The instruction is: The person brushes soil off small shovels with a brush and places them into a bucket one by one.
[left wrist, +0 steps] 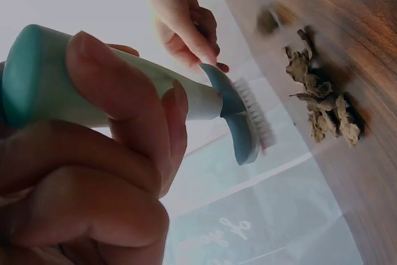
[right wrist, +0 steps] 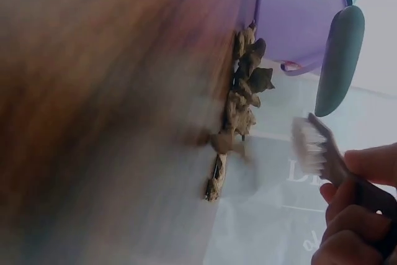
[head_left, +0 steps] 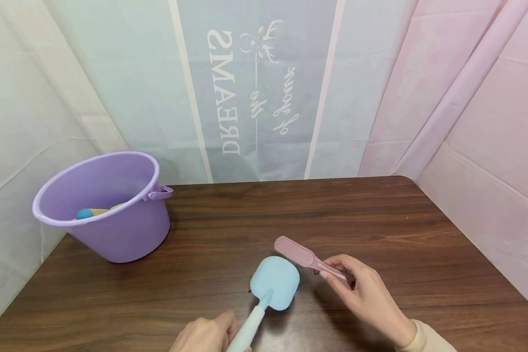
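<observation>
In my left hand [head_left: 207, 335] I grip the pale mint handle of a light blue shovel [head_left: 275, 282], which has a squarish head and is held above the table. My right hand [head_left: 365, 293] pinches the handle of a pink brush [head_left: 297, 252]. Its textured back faces up and its white bristles [right wrist: 308, 144] point down toward the table. Tips of brush and shovel are close together. Below them lies a row of crumpled brown dried leaves [left wrist: 319, 94], mostly hidden under the tools in the head view. The right wrist view shows these leaves [right wrist: 245, 85] strung along the wood.
A purple bucket [head_left: 127, 239] stands at the back left of the dark wooden table [head_left: 369, 215], tilted in view, with blue and yellow things [head_left: 85, 213] inside. Printed cloth [head_left: 264, 161] hangs behind the table; pale cloth walls flank both sides.
</observation>
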The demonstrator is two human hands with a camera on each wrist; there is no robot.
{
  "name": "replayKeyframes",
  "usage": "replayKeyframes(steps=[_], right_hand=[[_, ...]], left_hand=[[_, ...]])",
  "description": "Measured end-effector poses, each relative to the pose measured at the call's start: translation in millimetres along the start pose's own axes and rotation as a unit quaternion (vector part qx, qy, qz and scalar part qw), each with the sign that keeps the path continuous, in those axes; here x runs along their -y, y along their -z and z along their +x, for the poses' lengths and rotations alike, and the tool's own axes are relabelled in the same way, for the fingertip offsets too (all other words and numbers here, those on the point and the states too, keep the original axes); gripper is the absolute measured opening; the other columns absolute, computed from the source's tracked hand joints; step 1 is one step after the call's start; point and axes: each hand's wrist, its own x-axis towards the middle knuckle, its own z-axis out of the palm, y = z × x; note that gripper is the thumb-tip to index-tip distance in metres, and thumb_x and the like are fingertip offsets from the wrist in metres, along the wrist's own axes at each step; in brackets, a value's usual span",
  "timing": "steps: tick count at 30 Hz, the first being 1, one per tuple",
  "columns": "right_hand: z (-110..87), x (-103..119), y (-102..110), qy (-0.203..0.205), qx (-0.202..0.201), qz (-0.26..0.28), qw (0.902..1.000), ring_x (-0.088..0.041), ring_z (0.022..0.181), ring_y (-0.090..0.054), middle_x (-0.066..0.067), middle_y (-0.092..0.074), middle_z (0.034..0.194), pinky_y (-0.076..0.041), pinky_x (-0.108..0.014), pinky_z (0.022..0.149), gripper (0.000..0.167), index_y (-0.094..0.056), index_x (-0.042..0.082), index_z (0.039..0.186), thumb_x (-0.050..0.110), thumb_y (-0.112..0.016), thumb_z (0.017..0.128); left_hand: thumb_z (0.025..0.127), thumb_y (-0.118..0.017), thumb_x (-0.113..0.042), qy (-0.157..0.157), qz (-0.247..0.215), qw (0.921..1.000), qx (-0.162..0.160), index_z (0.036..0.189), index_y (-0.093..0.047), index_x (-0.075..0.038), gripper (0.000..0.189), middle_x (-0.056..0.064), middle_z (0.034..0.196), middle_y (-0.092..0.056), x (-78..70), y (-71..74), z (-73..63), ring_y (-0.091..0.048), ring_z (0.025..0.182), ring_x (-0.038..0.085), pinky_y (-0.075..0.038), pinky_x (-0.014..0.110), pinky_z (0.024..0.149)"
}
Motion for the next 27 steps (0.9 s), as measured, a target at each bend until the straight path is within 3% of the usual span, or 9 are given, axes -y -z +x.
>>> replayKeyframes(steps=[6, 11, 19, 22, 27], right_hand=[[-0.5, 4.5, 1.6, -0.019, -0.003, 0.024, 0.9995, 0.005, 0.056, -0.042, 0.015, -0.060, 0.073, -0.034, -0.011, 0.049, 0.028, -0.065, 0.021, 0.096, 0.003, -0.075, 0.078], [-3.1, 15.3, 2.0, 0.011, 0.015, 0.075, 0.9970, 0.006, 0.055, -0.040, 0.014, -0.057, 0.071, -0.033, -0.010, 0.046, 0.031, -0.064, 0.021, 0.100, 0.000, -0.072, 0.080], [-11.9, 35.9, -2.0, 0.064, 0.093, 0.126, 0.9857, 0.009, 0.061, -0.038, 0.014, -0.052, 0.078, -0.032, -0.008, 0.049, 0.030, -0.062, 0.024, 0.105, 0.005, -0.071, 0.083], [-14.4, 37.1, -4.1, 0.075, 0.104, 0.131, 0.9831, 0.009, 0.062, -0.038, 0.014, -0.052, 0.078, -0.032, -0.007, 0.050, 0.030, -0.061, 0.024, 0.106, 0.006, -0.071, 0.084], [-14.2, 35.5, -5.2, 0.079, 0.101, 0.127, 0.9836, 0.008, 0.062, -0.039, 0.014, -0.053, 0.080, -0.032, -0.007, 0.050, 0.030, -0.061, 0.023, 0.105, 0.005, -0.071, 0.083]], left_hand=[[0.074, -0.078, -0.036, 0.000, -0.003, 1.0000, 0.009, 0.068, -0.046, -0.020, 0.036, -0.016, 0.051, -0.038, 0.6, 1.3, 1.3, -0.031, 0.044, -0.003, -0.028, 0.018, 0.039], [0.073, -0.077, -0.035, 0.010, -0.007, 0.9999, 0.010, 0.069, -0.047, -0.020, 0.034, -0.016, 0.050, -0.037, -0.5, 3.0, 2.3, -0.032, 0.044, -0.002, -0.028, 0.019, 0.039], [0.068, -0.074, -0.034, -0.002, 0.015, 0.9992, -0.037, 0.067, -0.044, -0.024, 0.032, -0.022, 0.049, -0.031, -4.2, 1.9, 3.6, -0.029, 0.044, -0.006, -0.026, 0.016, 0.040], [0.067, -0.074, -0.035, -0.015, 0.030, 0.9980, -0.053, 0.066, -0.043, -0.024, 0.033, -0.024, 0.048, -0.031, -3.5, 0.5, 3.2, -0.029, 0.044, -0.007, -0.025, 0.015, 0.040], [0.067, -0.074, -0.036, -0.021, 0.033, 0.9979, -0.051, 0.067, -0.044, -0.024, 0.033, -0.023, 0.049, -0.032, -2.6, -0.1, 3.9, -0.029, 0.045, -0.007, -0.025, 0.015, 0.040]])
